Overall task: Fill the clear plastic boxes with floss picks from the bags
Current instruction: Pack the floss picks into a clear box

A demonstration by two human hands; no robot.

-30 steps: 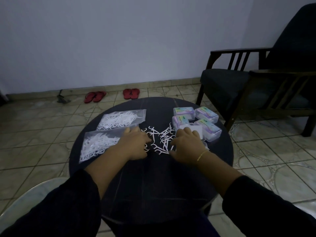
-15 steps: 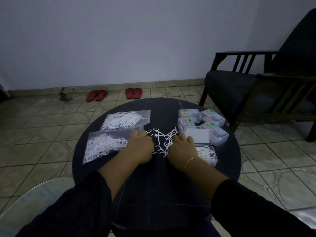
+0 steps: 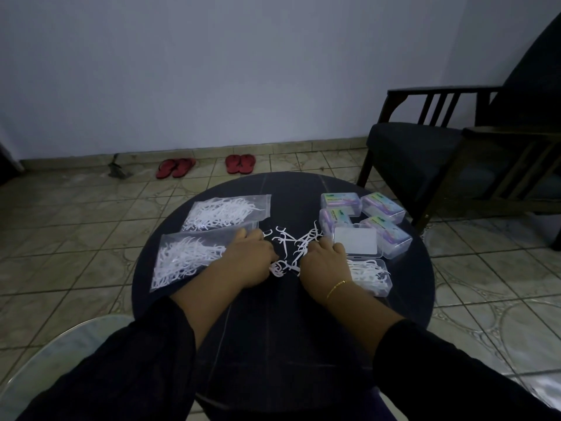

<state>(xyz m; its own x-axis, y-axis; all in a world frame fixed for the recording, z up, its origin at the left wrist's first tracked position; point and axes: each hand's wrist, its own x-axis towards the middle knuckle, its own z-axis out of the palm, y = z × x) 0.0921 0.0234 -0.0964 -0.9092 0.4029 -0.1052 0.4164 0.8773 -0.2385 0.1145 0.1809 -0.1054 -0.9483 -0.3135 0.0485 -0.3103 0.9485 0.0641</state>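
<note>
On the round dark table (image 3: 282, 314) a loose pile of white floss picks (image 3: 293, 243) lies between my hands. My left hand (image 3: 247, 259) lies knuckles-up with curled fingers on the pile's left side. My right hand (image 3: 324, 265) does the same on the right side, its fingertips among the picks. Which picks either hand holds is hidden. An open clear box (image 3: 372, 276) holding picks sits just right of my right wrist, its lid (image 3: 355, 241) flipped back. Two clear bags of picks, one nearer (image 3: 182, 258) and one farther (image 3: 224, 212), lie to the left.
Several closed clear boxes with coloured labels (image 3: 365, 215) stand at the table's back right. A dark wooden armchair (image 3: 455, 153) is close on the right. Two pairs of red sandals (image 3: 206, 165) lie on the tiled floor by the wall.
My right hand has drawn back from the open box toward the loose pile, uncovering the box and its lid. My left hand stays on the pile's left side. The camera shifted slightly.
</note>
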